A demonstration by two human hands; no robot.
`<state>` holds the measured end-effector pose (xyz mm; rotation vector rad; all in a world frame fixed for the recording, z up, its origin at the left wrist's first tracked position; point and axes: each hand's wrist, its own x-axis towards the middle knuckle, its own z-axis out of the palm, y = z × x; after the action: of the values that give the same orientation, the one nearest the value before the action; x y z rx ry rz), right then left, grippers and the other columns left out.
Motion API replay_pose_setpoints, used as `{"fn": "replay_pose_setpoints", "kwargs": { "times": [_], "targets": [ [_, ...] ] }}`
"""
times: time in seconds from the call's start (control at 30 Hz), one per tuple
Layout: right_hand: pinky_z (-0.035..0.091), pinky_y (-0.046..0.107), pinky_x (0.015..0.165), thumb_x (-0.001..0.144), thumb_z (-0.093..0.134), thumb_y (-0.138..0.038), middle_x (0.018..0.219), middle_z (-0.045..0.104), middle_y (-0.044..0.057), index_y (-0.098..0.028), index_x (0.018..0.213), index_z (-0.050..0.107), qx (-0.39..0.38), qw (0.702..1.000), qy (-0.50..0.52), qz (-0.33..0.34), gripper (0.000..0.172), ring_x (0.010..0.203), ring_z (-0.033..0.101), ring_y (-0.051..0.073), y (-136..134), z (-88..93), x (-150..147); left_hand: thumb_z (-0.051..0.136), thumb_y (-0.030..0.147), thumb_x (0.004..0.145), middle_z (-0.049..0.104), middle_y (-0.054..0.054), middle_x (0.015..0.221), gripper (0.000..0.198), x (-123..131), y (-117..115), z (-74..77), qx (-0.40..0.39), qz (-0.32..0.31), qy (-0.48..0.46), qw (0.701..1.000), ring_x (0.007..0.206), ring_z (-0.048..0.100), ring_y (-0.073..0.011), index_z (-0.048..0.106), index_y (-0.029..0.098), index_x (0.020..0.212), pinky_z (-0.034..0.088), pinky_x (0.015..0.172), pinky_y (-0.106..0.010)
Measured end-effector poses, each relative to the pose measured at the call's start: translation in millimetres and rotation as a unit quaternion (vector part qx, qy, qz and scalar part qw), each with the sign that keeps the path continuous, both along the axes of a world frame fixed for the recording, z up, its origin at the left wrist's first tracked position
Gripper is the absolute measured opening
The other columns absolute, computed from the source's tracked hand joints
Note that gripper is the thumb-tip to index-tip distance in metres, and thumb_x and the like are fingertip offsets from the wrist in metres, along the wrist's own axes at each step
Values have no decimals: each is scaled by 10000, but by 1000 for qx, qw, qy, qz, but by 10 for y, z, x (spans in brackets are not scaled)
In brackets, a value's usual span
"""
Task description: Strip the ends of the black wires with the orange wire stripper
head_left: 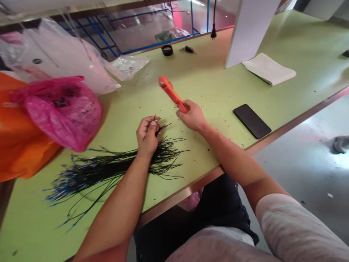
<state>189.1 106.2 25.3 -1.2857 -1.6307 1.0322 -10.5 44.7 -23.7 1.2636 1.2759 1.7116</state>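
A large bundle of thin black wires (109,169) lies on the green table, many with blue tips at their left ends. Above the bundle's right part, my left hand (148,134) is closed, with the ends of a few black wires poking out past its fingers and thumb. My right hand (192,114) grips an orange-red hand tool (172,94), which looks like a wire stripper and points up and to the left. The tool is apart from the wires. Its jaws are too blurred to make out.
Pink (62,112) and orange (24,145) bags stand at the left beside clear plastic packaging (128,67). A black phone (252,121) lies near the front edge at right. Farther back are a tape roll (167,50), keys (188,49), a white panel (248,32) and folded cloth or paper (268,69).
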Motion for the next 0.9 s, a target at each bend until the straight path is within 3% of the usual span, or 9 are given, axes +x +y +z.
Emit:
{"fn": "replay_pose_setpoints", "kwargs": {
  "times": [0.17,0.3,0.47,0.73,0.9],
  "targets": [
    [530,362,768,765,745,-334,880,690,-11,-228,1064,709,-87,985,141,48,320,749,573,171,40,-30,10,828,710,899,598,-3,804,547,13,24,-8,10,-7,9,1000,703,572,-153,731,241,1164,524,563,-255],
    [538,343,754,717,827,-310,884,740,12,-216,1029,724,-152,964,188,109,342,780,627,175,-17,9,-15,809,748,926,610,-8,834,621,1,25,-20,31,2,35,999,729,594,-165,692,293,1332,507,570,-257],
    [544,295,703,695,892,-277,900,780,39,-202,988,736,-212,939,215,164,341,814,707,176,-83,102,3,755,793,955,705,-53,1014,703,-19,34,-56,30,14,71,997,683,571,-144,636,325,1466,534,587,-281],
    [565,284,681,650,905,-260,879,799,31,-202,971,754,-233,919,246,199,359,804,742,180,-93,140,27,813,738,927,713,-93,1198,722,-72,92,-211,9,29,89,996,736,614,-137,644,309,1483,553,579,-254],
    [586,297,750,633,927,-278,821,768,9,-197,982,746,-220,920,257,197,401,802,738,169,-85,116,20,782,655,974,732,-101,1239,552,-56,52,-176,3,5,110,994,712,615,-119,728,258,1354,612,637,-271]
  ]
}}
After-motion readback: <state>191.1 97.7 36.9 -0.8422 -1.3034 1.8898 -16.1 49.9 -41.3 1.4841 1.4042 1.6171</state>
